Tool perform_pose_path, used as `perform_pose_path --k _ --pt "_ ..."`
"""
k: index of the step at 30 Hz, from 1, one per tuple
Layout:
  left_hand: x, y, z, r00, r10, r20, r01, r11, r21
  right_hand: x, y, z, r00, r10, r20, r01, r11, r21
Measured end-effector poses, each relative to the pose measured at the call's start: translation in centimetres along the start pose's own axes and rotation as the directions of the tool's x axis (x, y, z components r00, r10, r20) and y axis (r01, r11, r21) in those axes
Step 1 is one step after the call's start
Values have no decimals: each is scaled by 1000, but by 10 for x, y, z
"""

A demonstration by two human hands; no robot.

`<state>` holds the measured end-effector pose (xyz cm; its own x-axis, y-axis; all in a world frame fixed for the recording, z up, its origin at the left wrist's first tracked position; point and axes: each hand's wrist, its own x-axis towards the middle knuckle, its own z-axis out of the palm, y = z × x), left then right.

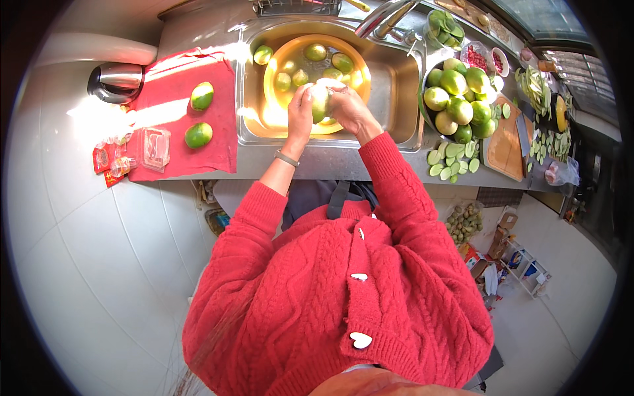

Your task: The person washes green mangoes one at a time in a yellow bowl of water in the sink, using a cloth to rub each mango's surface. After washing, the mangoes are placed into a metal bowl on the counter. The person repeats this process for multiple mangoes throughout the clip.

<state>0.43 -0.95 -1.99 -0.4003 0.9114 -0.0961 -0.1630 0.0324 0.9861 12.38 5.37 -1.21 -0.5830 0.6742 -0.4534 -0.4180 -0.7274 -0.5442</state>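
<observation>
Over a yellow plastic basin [268, 74] in the steel sink, my left hand [300, 111] and my right hand [350, 110] are closed around one pale-green fruit [321, 103]. The left fingers hold its left side. Against its right side rest the right fingers, partly hidden by glare. Several green fruits, among them one [315, 52] near the basin's back, sit in water in the basin. Another green fruit [263, 54] lies outside the basin, at the sink's back left corner. Two more green fruits, an upper one [202, 96] and a lower one [198, 135], lie on a red cloth [220, 153].
A bowl heaped with green fruits [453, 94] stands right of the sink. Nearby are green slices [453, 161], a wooden cutting board [500, 148] and a knife [523, 141]. The faucet [386, 20] reaches over the sink's back edge. A clear plastic box [156, 148] sits at left.
</observation>
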Motion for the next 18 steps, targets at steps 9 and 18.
perform_pose_path --k 9,18 --pt "-1 -2 0 1000 -10 0 10 1000 16 -1 0 2 1000 -8 -5 8 999 40" --pt "-3 1 -1 998 35 56 -36 999 14 -4 1 2 1000 -19 -5 19 997 77"
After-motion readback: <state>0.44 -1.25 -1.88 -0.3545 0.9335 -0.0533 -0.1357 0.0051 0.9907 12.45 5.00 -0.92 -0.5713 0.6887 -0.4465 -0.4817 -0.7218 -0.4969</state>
